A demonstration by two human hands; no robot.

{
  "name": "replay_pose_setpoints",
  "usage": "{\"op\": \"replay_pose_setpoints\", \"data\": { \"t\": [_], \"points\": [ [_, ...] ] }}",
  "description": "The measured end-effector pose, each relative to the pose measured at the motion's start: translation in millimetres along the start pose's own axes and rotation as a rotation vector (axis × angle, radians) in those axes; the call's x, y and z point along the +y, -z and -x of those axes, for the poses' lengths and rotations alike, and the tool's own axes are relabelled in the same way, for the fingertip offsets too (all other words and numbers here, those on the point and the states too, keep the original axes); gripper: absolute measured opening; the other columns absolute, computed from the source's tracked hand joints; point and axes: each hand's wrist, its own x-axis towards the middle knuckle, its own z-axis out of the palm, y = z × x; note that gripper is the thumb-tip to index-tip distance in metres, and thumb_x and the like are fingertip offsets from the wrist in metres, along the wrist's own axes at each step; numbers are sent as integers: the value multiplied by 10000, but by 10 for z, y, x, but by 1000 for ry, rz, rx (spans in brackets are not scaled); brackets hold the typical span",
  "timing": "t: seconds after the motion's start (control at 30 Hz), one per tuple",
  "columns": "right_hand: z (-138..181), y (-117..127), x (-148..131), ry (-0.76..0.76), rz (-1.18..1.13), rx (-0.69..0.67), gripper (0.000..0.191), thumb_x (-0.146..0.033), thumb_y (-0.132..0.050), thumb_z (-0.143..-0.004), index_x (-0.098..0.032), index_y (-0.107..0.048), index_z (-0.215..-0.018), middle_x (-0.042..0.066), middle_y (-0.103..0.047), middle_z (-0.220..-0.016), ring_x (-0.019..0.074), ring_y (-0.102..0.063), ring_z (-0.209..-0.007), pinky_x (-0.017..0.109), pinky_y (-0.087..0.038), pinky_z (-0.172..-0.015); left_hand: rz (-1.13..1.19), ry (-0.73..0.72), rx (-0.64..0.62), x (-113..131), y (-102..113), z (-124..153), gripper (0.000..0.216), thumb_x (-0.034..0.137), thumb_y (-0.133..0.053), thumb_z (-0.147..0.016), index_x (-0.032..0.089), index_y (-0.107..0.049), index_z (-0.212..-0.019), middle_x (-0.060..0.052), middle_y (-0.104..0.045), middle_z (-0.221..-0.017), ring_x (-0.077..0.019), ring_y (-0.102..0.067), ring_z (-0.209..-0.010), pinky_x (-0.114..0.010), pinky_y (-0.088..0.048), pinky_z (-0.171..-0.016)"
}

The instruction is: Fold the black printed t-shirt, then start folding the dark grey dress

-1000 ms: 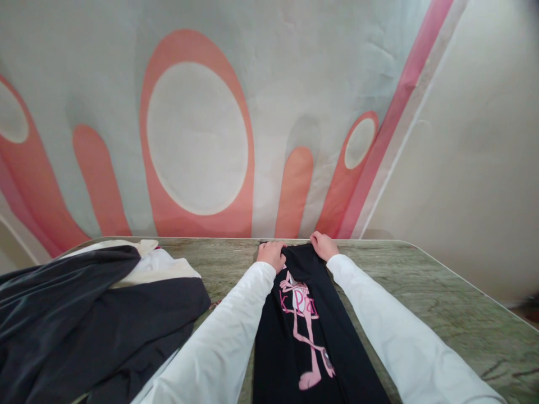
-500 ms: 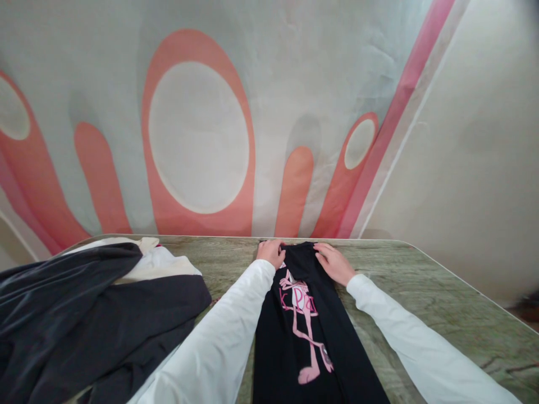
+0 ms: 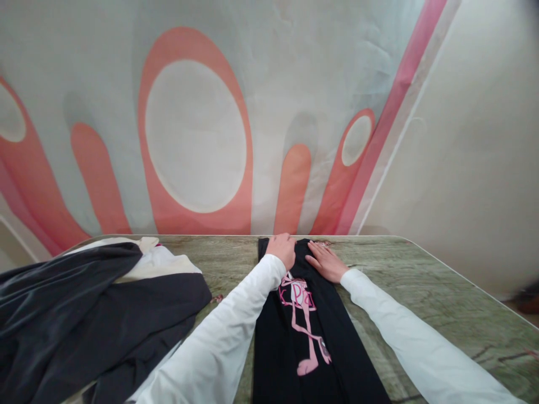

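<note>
A black shirt (image 3: 278, 348) with a pink cartoon figure and pink letters lies on the table, folded into a long narrow strip. My left hand (image 3: 282, 250) is at its far end, with the fingers bent and drawn together on the cloth; the fingertips are partly hidden. To its right, my right hand (image 3: 327, 262) rests flat on the right edge of the shirt, fingers stretched out. The near end of the shirt runs out of view at the bottom.
A loose heap of dark clothing (image 3: 126, 314) lies on the left, with a white and cream garment (image 3: 162, 262) partly under it. The wood-patterned table (image 3: 425, 297) ends at a wall covering (image 3: 269, 112) with pink shapes.
My left hand has moved right and slightly away from me along the shirt's far end. My right hand has shifted a little left and now lies flatter.
</note>
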Motion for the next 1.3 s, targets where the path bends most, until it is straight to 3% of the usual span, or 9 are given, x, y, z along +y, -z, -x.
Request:
{"op": "replay_pose_setpoints", "data": {
  "t": [0.13, 0.27, 0.33, 0.5, 0.63, 0.9, 1.03, 1.17, 1.3],
  "points": [
    [-22, -59, 87, -3, -46, 113, 558, -449, -192, -873, -125, -327, -1306, 94, -314, -1362, 201, -251, -1258, 403, -202, -1027, 48, -196, -181, 206, -143, 78, 349, 315, -318, -855, 155, -490, -1114, -83, -488, -1199, -194, -412, -1119, -336, -335, -911],
    [-9, -42, 191, 9, -118, 363, 416, -280, -272, -856, -133, -494, -1176, 100, -486, -1233, 186, -395, -1168, 378, -274, -1008, 28, -182, -239, 238, -315, 190, 465, 392, -264, -866, 150, -362, -1251, -84, -330, -1349, -217, -300, -1219, -400, -266, -972],
    [5, -28, 212, 67, -154, 422, 367, -246, -327, -830, -159, -548, -1110, 85, -517, -1197, 182, -432, -1133, 372, -304, -997, 21, -176, -251, 223, -349, 213, 484, 406, -257, -864, 156, -335, -1271, -79, -295, -1369, -217, -268, -1237, -411, -243, -983],
    [-10, -78, 182, 188, -164, 281, 372, -216, -344, -821, -158, -535, -1135, 87, -503, -1221, 187, -429, -1143, 392, -323, -987, -10, -153, -239, 232, -281, 200, 489, 440, -276, -854, 180, -357, -1260, -68, -321, -1357, -234, -303, -1212, -413, -271, -959],
    [-48, -130, 187, 175, -107, 183, 426, -194, -324, -822, -150, -445, -1228, 85, -409, -1305, 182, -361, -1200, 400, -285, -1007, -24, -101, -237, 196, -139, 158, 472, 483, -394, -796, 192, -479, -1157, -87, -465, -1242, -254, -430, -1098, -403, -363, -869],
    [-59, -96, 182, 92, -58, 56, 472, -213, -302, -828, -157, -353, -1294, 65, -313, -1364, 176, -269, -1251, 390, -232, -1026, -88, 130, -233, -122, 77, 53, 227, 284, -494, -763, 130, -639, -846, -148, -608, -918, -290, -540, -896, -429, -414, -745],
    [-50, -97, 165, 84, -64, 68, 458, -281, -282, -857, -170, -352, -1296, 58, -316, -1363, 181, -271, -1250, 388, -222, -1027, -62, 51, -217, -68, 137, 49, 184, 252, -485, -775, 165, -641, -822, -107, -593, -927, -256, -516, -933, -394, -398, -800],
    [-38, -115, 165, 93, -59, 95, 463, -355, -264, -873, -165, -375, -1281, 68, -333, -1355, 192, -276, -1247, 393, -229, -1022, 46, -163, -206, 79, 99, 70, 179, 257, -466, -798, 250, -616, -896, -27, -566, -975, -186, -502, -935, -300, -411, -801],
    [-37, -119, 168, 95, -50, 93, 457, -332, -281, -868, -169, -365, -1286, 64, -328, -1358, 196, -271, -1250, 401, -235, -1018, 52, -240, -278, 93, 54, 74, 221, 151, -448, -775, 259, -607, -885, -19, -559, -948, -176, -524, -886, -291, -430, -748]
  ]
}}
